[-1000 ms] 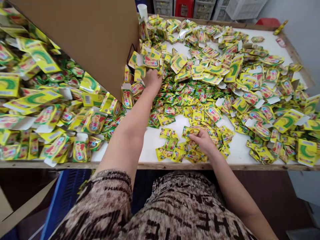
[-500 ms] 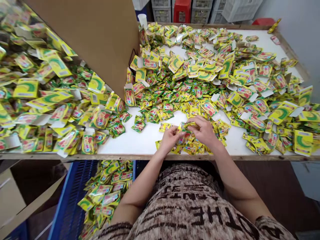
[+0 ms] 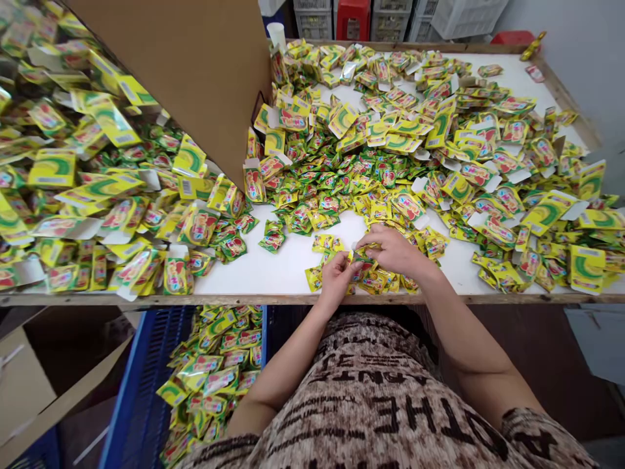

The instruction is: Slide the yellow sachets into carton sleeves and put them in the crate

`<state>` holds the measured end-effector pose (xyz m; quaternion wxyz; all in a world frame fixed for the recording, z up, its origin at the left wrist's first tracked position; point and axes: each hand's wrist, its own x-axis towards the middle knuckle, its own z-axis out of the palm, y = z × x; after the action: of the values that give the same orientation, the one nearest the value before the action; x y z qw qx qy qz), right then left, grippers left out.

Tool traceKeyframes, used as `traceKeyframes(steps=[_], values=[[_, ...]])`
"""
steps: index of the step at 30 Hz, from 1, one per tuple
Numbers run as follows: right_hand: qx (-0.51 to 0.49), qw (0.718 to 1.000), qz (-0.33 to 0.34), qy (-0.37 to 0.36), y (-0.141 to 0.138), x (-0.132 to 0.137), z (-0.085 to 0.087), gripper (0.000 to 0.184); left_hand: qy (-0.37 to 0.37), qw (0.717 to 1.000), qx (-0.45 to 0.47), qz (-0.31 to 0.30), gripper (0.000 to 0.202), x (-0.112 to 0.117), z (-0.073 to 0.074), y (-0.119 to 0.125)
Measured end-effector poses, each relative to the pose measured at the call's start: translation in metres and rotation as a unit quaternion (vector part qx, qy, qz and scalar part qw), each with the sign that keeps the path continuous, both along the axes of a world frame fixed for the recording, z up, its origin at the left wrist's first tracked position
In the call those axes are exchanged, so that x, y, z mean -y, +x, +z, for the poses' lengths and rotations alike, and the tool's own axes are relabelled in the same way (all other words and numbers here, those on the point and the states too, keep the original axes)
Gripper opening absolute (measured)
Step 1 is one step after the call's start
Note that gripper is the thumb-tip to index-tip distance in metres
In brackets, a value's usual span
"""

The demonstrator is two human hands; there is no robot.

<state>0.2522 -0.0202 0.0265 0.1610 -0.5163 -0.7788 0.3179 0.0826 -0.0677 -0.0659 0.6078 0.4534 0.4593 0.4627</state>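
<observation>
My left hand (image 3: 336, 277) and my right hand (image 3: 393, 249) meet over a small heap of yellow-green sachets (image 3: 375, 279) at the near edge of the white table (image 3: 288, 264). Both hands have their fingers pinched together on sachets from that heap. A broad spread of the same sachets and flat yellow cartons (image 3: 439, 150) covers the table beyond my hands. More cartons and sachets (image 3: 97, 195) are piled at the left.
A large brown cardboard sheet (image 3: 185, 71) leans over the left pile. Below the table edge, a blue crate (image 3: 146, 391) holds filled packs (image 3: 215, 365). Plastic crates (image 3: 356, 16) stand behind the table. A white cup (image 3: 277, 34) sits at the far edge.
My left hand came back from the far pile by the cardboard to the near heap and joined my right hand. The view tilted down, showing the blue crate.
</observation>
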Motion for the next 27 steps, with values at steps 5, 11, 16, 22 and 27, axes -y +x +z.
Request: traceKeyframes(steps=[5, 11, 16, 22, 27], values=[[0.08, 0.995, -0.011, 0.056, -0.017, 0.011, 0.004, 0.023, 0.014, 1.0, -0.005, -0.022, 0.025, 0.001, 0.002, -0.003], [0.067, 0.994, 0.056, 0.066, -0.022, 0.006, 0.014, 0.027, 0.006, 0.997, 0.038, -0.068, 0.033, 0.002, 0.009, -0.01], [0.028, 0.988, 0.079, 0.128, -0.021, 0.006, 0.001, 0.019, -0.029, 0.995, 0.068, -0.072, 0.034, 0.005, 0.013, -0.019], [0.004, 0.986, 0.109, 0.128, -0.012, 0.018, -0.006, 0.023, -0.045, 0.997, 0.051, -0.045, 0.034, 0.008, 0.017, -0.014], [-0.014, 0.982, 0.026, 0.184, -0.006, 0.02, -0.011, 0.014, -0.037, 0.998, 0.034, -0.034, 0.033, 0.01, 0.018, -0.012]])
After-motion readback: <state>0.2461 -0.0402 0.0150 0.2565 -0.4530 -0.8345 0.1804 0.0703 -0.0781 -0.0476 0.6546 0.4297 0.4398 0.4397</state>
